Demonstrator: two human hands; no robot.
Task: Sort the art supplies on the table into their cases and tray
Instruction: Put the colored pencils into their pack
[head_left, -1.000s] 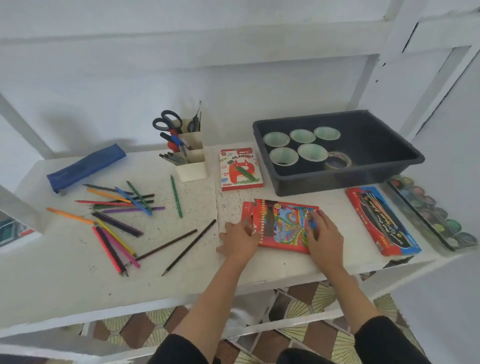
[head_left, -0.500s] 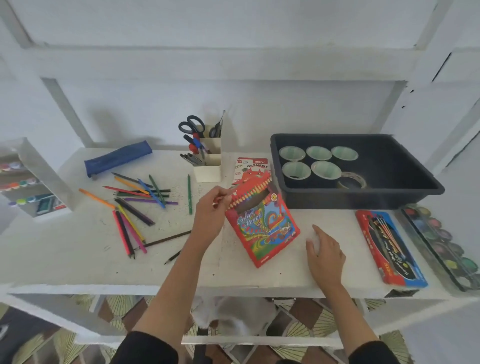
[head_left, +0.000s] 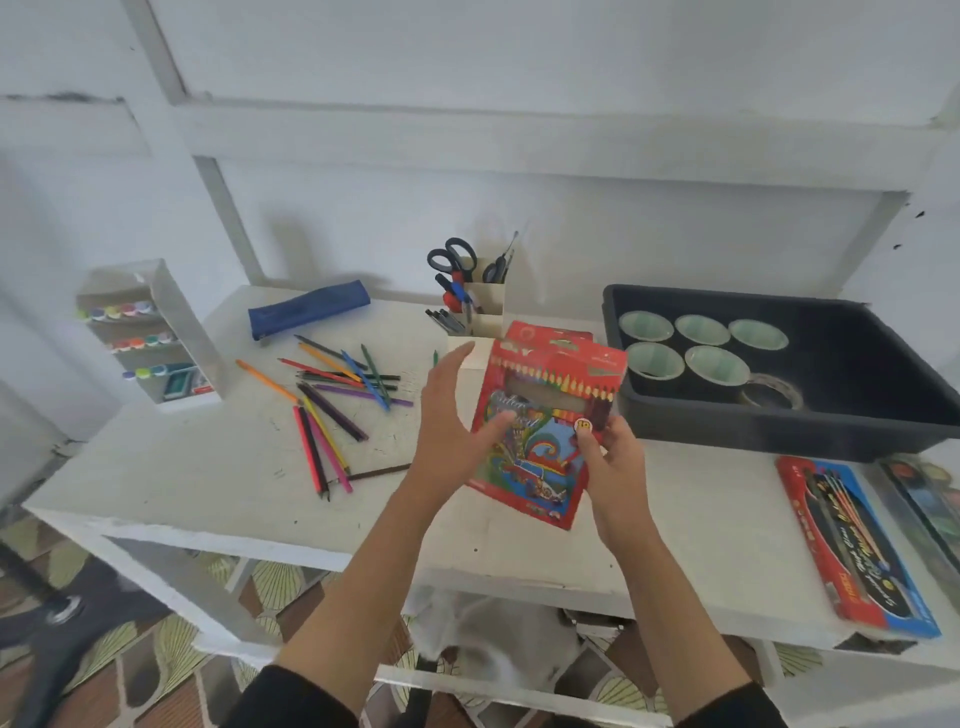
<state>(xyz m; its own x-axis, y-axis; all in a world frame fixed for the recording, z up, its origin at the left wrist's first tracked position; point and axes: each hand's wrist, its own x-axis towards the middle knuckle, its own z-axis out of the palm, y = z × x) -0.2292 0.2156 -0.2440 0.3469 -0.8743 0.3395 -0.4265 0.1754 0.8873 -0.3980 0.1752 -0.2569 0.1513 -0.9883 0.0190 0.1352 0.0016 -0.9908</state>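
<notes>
Head view — pencil box (head_left: 545, 415) between hands (head_left: 615, 467)

The white worktop (head_left: 182, 467) stands against a white wall (head_left: 519, 52) crossed by white-painted beams (head_left: 467, 130). Beneath it a pale crumpled cloth (head_left: 498, 639) lies above a floor (head_left: 171, 654) of brown tiles with cream fan patterns. A dark, blurred object (head_left: 62, 623) sits at the lower left.

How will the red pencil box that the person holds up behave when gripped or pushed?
The pencil box looks like thin printed card, so a tight grip would probably dent it. The right hand pinches it upright by one edge, so it seems light. Flat-sided, it should slide, not roll.
</notes>
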